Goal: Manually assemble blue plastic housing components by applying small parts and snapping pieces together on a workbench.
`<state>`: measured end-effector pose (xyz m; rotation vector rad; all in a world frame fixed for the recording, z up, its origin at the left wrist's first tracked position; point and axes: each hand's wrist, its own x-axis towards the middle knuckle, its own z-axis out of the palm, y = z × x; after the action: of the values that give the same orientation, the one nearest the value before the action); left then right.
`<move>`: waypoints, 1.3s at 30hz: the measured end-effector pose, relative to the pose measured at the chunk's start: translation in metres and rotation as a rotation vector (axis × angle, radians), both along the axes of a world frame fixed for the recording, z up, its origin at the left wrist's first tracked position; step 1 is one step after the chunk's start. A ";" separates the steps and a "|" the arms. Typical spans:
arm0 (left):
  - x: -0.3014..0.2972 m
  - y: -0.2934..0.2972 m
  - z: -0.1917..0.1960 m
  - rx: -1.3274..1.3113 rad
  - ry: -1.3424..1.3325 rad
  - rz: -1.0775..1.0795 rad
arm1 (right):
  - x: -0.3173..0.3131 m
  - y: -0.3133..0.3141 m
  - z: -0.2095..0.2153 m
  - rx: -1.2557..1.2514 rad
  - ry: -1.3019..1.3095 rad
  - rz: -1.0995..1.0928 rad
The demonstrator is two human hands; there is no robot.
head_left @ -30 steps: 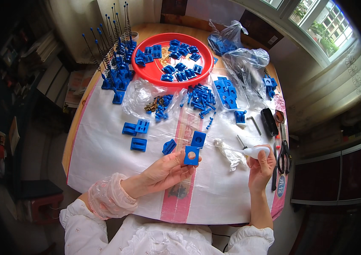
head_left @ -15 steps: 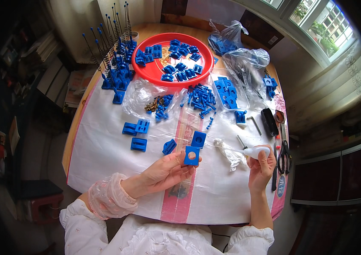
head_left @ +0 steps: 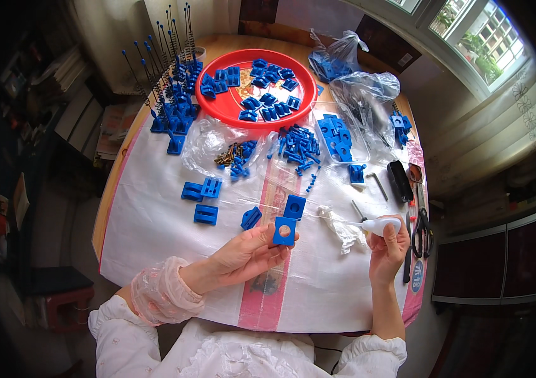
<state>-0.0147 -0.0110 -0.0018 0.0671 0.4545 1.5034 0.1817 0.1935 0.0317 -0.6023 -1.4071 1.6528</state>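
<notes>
My left hand (head_left: 246, 256) pinches a blue square plate (head_left: 285, 231) with a round hole in it, held upright above the table. Just behind that lies another blue plate (head_left: 294, 207) with a hole. In my right hand (head_left: 387, 247) is a white squeeze bottle (head_left: 382, 225), its long thin nozzle pointing left toward the plates. Beneath the nozzle rests a crumpled white tissue (head_left: 345, 232). To the left of the held plate are a blue slotted part (head_left: 251, 217) and several similar ones, including a blue bracket (head_left: 205, 214).
A red tray (head_left: 201, 106) of blue parts stands at the back, beside blue bases with springs (head_left: 176, 107). Nearer are small blue pegs (head_left: 299, 145), a clear box (head_left: 361, 154) with blue plates, and plastic bags (head_left: 368, 88). Scissors (head_left: 423, 230), a black case (head_left: 399, 181) and a hex key (head_left: 378, 186) lie right.
</notes>
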 end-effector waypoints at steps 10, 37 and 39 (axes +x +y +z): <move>0.000 0.000 -0.001 0.001 0.002 -0.008 | 0.000 0.000 -0.001 -0.001 -0.001 0.000; -0.002 0.000 -0.001 0.075 0.068 0.009 | 0.004 0.001 -0.001 -0.061 0.049 0.066; -0.002 0.000 0.001 0.054 0.086 0.036 | 0.003 0.000 -0.001 -0.047 0.044 0.062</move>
<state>-0.0165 -0.0107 -0.0011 0.1673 0.4866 1.5530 0.1851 0.1937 0.0302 -0.5507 -1.3706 1.7420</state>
